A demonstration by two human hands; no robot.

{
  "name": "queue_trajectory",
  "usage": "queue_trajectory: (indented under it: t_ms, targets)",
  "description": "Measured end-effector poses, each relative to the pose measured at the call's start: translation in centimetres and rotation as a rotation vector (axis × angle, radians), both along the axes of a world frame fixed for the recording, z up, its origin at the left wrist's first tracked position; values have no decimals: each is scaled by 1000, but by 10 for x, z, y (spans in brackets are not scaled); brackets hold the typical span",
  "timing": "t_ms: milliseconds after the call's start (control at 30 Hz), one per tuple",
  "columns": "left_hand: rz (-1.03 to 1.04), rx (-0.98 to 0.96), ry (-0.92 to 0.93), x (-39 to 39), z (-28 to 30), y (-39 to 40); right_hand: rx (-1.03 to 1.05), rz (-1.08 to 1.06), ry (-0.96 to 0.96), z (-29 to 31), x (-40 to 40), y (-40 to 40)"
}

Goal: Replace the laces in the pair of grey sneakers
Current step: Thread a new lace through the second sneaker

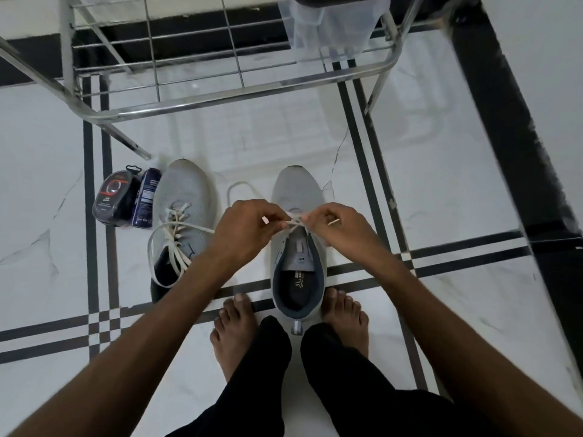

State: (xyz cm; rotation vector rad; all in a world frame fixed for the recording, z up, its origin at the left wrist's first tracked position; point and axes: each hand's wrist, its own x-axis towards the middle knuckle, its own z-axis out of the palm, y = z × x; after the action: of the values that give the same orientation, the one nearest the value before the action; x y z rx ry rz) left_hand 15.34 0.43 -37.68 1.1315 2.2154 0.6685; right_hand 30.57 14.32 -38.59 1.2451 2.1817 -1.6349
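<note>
Currently on the floor [457, 190], white marble tile with black inlay stripes:

1. Right-side grey sneaker [298, 247], toe pointing away from the person, heel between two bare feet. Tongue and insole are exposed. A white lace [293, 223] crosses its upper eyelets, and a loop of it lies on the tile just left of the toe.

2. Left hand [244, 227], over the sneaker's throat, fingers curled, pinching the lace between thumb and fingertips.

3. Right hand [334, 227], opposite the left and nearly touching it, fingers curled, pinching the same lace; a lace tip sticks out past its knuckles.

4. Second grey sneaker [183, 197], just left of the first and parallel to it, partly covered by the left forearm. It carries its own loose lace [175, 244], pale and slack, with a wide loop spilling over its left side onto the tile.

5. Dark blister pack [112, 198], touching or just beside the second sneaker's toe on its left; contents not legible.

6. Blue carton [145, 201], standing between the pack and the second sneaker.

7. Metal rack [202, 99], chrome tube and wire grid, at the far edge of the floor beyond both sneakers.
</note>
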Motion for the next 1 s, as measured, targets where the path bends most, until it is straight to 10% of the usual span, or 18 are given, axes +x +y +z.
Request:
queue_trajectory:
  t_ms: [200,1000]
  targets:
    - [-35,-92,230,30,-25,12,348,188,-136,-22,2,-20]
    - [-46,51,218,46,-43,19,78,-88,11,-39,23,-13]
